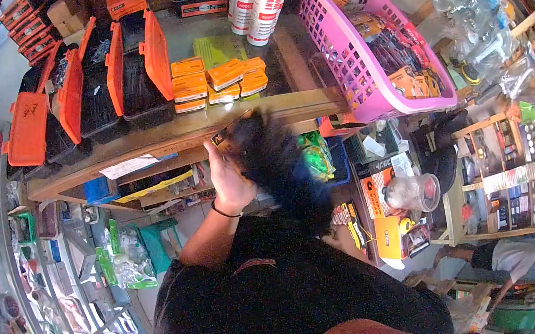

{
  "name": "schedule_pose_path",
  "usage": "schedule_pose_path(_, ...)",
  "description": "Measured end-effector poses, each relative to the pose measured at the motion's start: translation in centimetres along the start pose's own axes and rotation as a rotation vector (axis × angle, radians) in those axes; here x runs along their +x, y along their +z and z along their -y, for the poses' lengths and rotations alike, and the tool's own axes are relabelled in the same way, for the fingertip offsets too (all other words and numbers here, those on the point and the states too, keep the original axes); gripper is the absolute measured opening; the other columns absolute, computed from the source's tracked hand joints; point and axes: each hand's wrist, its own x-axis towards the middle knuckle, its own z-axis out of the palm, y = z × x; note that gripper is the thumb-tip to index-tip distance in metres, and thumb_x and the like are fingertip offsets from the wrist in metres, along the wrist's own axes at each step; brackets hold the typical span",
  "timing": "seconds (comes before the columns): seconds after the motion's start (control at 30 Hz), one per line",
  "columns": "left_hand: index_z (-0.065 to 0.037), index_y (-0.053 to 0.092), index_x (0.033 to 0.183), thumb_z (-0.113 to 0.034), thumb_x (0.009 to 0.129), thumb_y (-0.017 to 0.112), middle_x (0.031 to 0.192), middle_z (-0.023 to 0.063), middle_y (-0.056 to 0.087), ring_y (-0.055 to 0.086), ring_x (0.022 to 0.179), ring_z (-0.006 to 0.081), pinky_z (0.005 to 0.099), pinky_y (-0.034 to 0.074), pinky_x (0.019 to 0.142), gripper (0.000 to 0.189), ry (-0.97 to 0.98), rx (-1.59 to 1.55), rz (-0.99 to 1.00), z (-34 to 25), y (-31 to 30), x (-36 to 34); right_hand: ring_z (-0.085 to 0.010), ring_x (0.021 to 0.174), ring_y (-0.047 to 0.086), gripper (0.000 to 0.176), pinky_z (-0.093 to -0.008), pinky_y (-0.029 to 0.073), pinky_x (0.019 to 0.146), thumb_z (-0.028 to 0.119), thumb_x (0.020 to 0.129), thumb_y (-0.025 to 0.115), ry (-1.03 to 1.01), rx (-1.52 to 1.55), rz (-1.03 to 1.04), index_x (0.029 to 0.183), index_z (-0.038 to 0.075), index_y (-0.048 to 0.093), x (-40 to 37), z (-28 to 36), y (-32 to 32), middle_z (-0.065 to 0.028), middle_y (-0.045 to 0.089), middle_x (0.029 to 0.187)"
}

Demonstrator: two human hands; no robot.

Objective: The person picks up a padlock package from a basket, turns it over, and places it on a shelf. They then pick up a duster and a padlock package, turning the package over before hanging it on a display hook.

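My left hand (231, 180), with a black band on its wrist, is raised in front of the table edge. Its thumb points up beside a small orange-and-black packet (219, 139), which it holds; the other fingers are mostly hidden. A dark, fuzzy, blurred shape (281, 165) covers the area just right of this hand, and I cannot make out what it is. My right hand does not show; only a strip of skin is visible below the dark shape. Small orange boxes (225, 74) are stacked on the table beyond my left hand.
Open orange-lidded cases (27, 130) stand at the table's left. Two sealant tubes (270, 0) and a pink basket (403, 105) of packets are to the right. Below are an open shelf and a clear plastic jar (417, 193). Another person (513, 258) is at lower right.
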Motion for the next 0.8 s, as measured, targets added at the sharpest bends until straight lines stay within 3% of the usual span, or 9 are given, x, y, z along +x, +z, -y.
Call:
schedule_pose_path(0.1,-0.009,0.025,0.133,-0.072,0.072,0.035,0.130,0.0252,0.031,0.037,0.113,0.0461,0.0572,0.039,0.084,0.088,-0.206,-0.147,0.388,-1.0,-0.9,0.8,-0.0162,0.061,0.051,0.026,-0.0343,0.040,0.056,0.019,0.071,0.058,0.064,-0.319,0.207,0.090,0.000,0.059,0.1,1.4,-0.7,-0.0084,0.059,0.072)
schedule_pose_path(0.2,-0.009,0.031,0.130,-0.068,0.079,0.024,0.127,0.0165,0.040,0.045,0.109,0.0346,0.0480,0.035,0.093,0.079,-0.021,-0.457,0.234,0.2,-4.3,0.1,-0.0183,0.056,0.050,0.021,-0.0339,0.041,0.055,0.015,0.073,0.057,-0.076,0.252,0.052,0.086,-0.001,0.059,0.1,-2.8,0.4,-0.0056,0.058,0.069)
schedule_pose_path(0.27,-0.009,0.032,0.130,-0.069,0.078,0.026,0.129,0.0169,0.038,0.044,0.112,0.0339,0.0485,0.035,0.094,0.079,0.064,0.096,0.031,-0.1,0.0,-0.6,-0.0171,0.054,0.049,0.014,-0.0320,0.040,0.051,0.010,0.074,0.056,-0.105,-0.548,0.130,0.080,-0.002,0.058,1.9,-10.8,-0.2,-0.0035,0.057,0.066)
schedule_pose_path(0.33,-0.008,0.029,0.131,-0.074,0.073,0.028,0.129,0.0198,0.037,0.044,0.109,0.0388,0.0505,0.039,0.089,0.087,-0.119,-0.062,0.456,-0.4,-4.1,0.7,-0.0135,0.051,0.045,0.010,-0.0304,0.036,0.045,0.008,0.073,0.057,0.000,0.123,0.085,0.075,-0.002,0.056,0.9,-4.9,0.6,-0.0020,0.054,0.060)
schedule_pose_path(0.47,-0.009,0.034,0.129,-0.069,0.077,0.029,0.122,0.0175,0.044,0.048,0.105,0.0354,0.0470,0.044,0.083,0.079,-0.027,-0.502,0.213,-0.7,-4.2,-0.9,-0.0179,0.042,0.043,0.028,-0.0322,0.034,0.041,0.015,0.070,0.067,0.130,0.110,0.156,0.095,0.003,0.060,1.2,-2.6,-0.2,-0.0075,0.053,0.055)
schedule_pose_path(0.53,-0.010,0.035,0.128,-0.068,0.078,0.029,0.124,0.0166,0.044,0.046,0.109,0.0361,0.0486,0.041,0.086,0.077,0.059,-0.127,-0.104,-0.6,-1.0,-1.4,-0.0127,0.042,0.038,0.021,-0.0313,0.030,0.039,0.013,0.070,0.067,-0.497,-0.176,-0.020,0.085,0.002,0.060,1.8,-3.5,0.6,-0.0020,0.046,0.052)
schedule_pose_path(0.6,-0.011,0.031,0.130,-0.071,0.074,0.033,0.130,0.0178,0.037,0.043,0.110,0.0410,0.0504,0.042,0.085,0.083,-0.022,0.002,0.393,-1.5,-4.2,-0.5,-0.0132,0.046,0.042,0.019,-0.0323,0.032,0.041,0.012,0.069,0.067,-0.207,-0.239,0.179,0.083,0.002,0.059,2.4,-6.6,-0.3,-0.0046,0.049,0.054)
schedule_pose_path(0.7,-0.009,0.033,0.130,-0.072,0.074,0.033,0.123,0.0161,0.045,0.048,0.106,0.0360,0.0473,0.043,0.084,0.083,-0.004,-0.278,0.201,-2.1,-3.7,-2.0,-0.0160,0.048,0.045,0.016,-0.0330,0.034,0.044,0.012,0.070,0.064,0.135,0.462,0.229,0.081,0.002,0.058,5.1,-12.9,0.4,-0.0103,0.050,0.055)
schedule_pose_path(0.8,-0.008,0.035,0.129,-0.069,0.076,0.033,0.125,0.0155,0.043,0.047,0.108,0.0334,0.0475,0.042,0.085,0.081,0.118,-0.127,-0.069,-2.4,-1.3,-2.3,-0.0148,0.050,0.045,0.011,-0.0325,0.034,0.045,0.009,0.070,0.060,-0.237,-0.268,0.194,0.078,0.001,0.059,3.0,-2.4,-0.5,-0.0098,0.053,0.057)
